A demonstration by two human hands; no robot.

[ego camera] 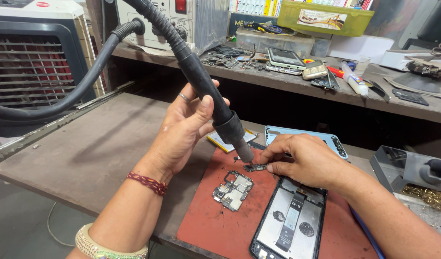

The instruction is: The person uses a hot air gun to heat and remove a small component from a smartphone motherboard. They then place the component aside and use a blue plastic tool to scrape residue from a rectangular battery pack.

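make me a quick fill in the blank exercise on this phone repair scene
1. The left hand grips a black ____ gun with a ribbed hose.
2. The right hand pins a small board on the ____ mat.
3. The larger board lies on the mat to the ____ of the open phone.
4. The left wrist wears a ____ thread band.

Missing words: hot-air; red; left; red
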